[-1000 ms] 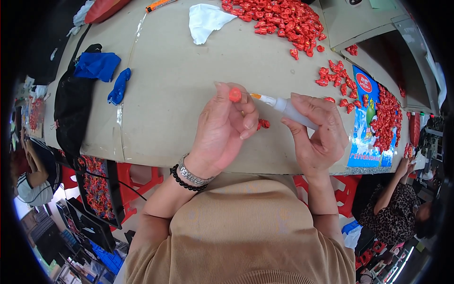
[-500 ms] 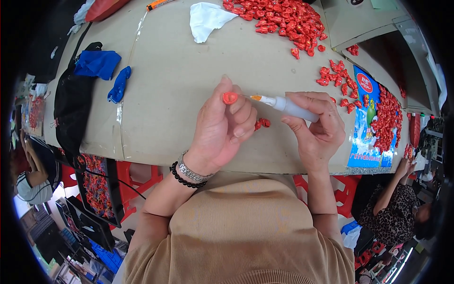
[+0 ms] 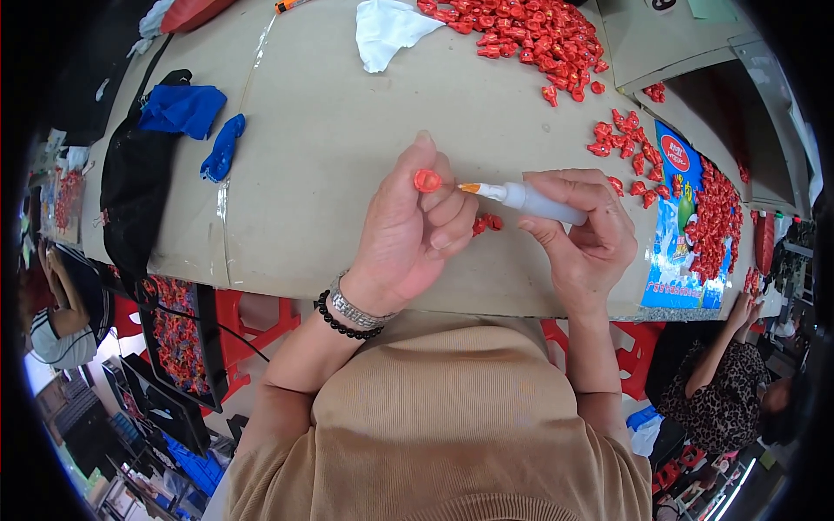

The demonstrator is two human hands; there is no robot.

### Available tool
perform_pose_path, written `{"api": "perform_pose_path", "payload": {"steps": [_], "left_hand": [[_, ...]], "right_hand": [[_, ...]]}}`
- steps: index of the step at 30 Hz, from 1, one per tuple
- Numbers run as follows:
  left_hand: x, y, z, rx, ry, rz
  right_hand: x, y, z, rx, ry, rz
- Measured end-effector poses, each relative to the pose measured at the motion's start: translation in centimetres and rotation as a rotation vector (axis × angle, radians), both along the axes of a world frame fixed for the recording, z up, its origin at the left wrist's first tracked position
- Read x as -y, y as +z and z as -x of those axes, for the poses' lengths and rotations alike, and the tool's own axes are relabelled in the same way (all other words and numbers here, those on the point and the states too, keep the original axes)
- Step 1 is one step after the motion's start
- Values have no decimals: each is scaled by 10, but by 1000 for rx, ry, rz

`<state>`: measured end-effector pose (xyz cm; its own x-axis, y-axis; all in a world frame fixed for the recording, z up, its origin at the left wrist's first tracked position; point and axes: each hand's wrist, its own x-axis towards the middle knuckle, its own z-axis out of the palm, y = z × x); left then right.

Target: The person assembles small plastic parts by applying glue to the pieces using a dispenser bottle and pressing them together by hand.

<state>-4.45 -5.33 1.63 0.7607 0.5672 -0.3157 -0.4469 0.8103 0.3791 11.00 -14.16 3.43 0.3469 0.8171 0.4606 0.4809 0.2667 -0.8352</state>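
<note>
A wide tan bench is filling most of the room's view, with red stools showing beneath its near edge. At its far side a big heap of small red pieces is lying spread out, and a second drift is trailing down the right. A flat rectangular package, blue with a red oval label and a green figure, is sitting at the right edge. A black bag with blue cloth is lying at the left, a white rag near the top. The left hand is pinching a small red ring-shaped piece between thumb and fingertips, above the bench. The right hand is closing its grip around a white applicator bottle, its orange tip just beside the piece.
</note>
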Motion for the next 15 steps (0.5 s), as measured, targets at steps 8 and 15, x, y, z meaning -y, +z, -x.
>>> {"api": "perform_pose_path", "payload": {"steps": [8,15], "left_hand": [[0,2,0,10,-1,22],[1,0,0,-11,14,-13]], "right_hand": [[-1,0,0,51,-8,-4],[-2,2,2,63,-27,-40]]}}
